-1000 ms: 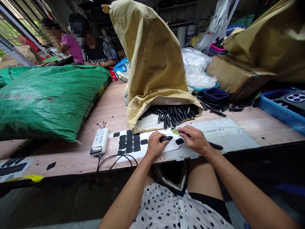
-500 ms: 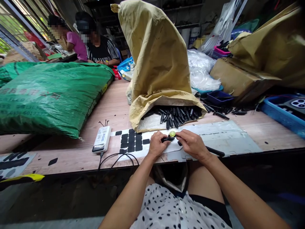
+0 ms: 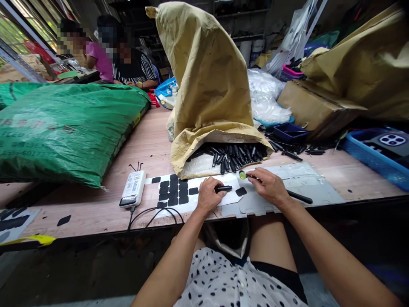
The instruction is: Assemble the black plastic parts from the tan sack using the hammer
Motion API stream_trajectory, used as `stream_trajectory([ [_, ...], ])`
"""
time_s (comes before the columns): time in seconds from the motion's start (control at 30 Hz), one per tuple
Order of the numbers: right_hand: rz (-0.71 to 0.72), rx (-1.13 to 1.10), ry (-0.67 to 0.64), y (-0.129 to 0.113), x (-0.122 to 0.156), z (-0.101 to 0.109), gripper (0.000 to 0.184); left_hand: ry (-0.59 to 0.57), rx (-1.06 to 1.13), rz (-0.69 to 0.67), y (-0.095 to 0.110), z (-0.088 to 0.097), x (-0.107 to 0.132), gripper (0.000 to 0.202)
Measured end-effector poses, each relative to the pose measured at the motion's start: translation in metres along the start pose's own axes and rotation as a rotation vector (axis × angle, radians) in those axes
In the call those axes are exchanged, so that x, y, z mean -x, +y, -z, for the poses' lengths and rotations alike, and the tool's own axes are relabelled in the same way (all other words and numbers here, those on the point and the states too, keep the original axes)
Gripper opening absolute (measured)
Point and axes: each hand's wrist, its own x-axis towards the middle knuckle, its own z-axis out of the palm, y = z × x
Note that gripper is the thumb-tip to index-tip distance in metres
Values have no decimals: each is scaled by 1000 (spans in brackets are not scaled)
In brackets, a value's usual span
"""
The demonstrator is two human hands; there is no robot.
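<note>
My left hand (image 3: 207, 195) is closed round a small black stick-shaped part (image 3: 223, 188), held just above a white backing sheet (image 3: 191, 194) that carries several black pads (image 3: 173, 193). My right hand (image 3: 268, 184) pinches a thin dark tool with a yellow-green tip (image 3: 243, 175), a short way right of the part. One loose black pad (image 3: 240, 192) lies between the two hands. Right behind them a tan paper sack (image 3: 209, 85) lies open with several black parts (image 3: 234, 155) spilling from its mouth.
A white power bank (image 3: 133, 189) with a black cable lies left of the sheet. A big green sack (image 3: 64, 128) fills the table's left. A cardboard box (image 3: 315, 108), a dark blue tray (image 3: 290, 130) and a blue crate (image 3: 378, 149) stand right. Two people sit at the far left.
My right hand has drawn the yellow-green-tipped tool away to the right, off the black part where it touched half a second ago. My left hand still holds the part.
</note>
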Motion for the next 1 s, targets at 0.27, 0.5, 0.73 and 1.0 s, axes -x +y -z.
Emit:
stream_trajectory([
  [0.27,54,84,-36,37,4,-15,20,-14,-40,-1,4,1,1,18],
  [0.5,27,109,-5,32,5,-18,15,-40,-63,-32,8,6,2,12],
  [0.73,9,138,-11,32,6,-18,12,-364,177,-193,49,17,71,17],
  [1.0,5,143,-10,31,5,-18,11,-583,-171,210,20,-46,129,30],
])
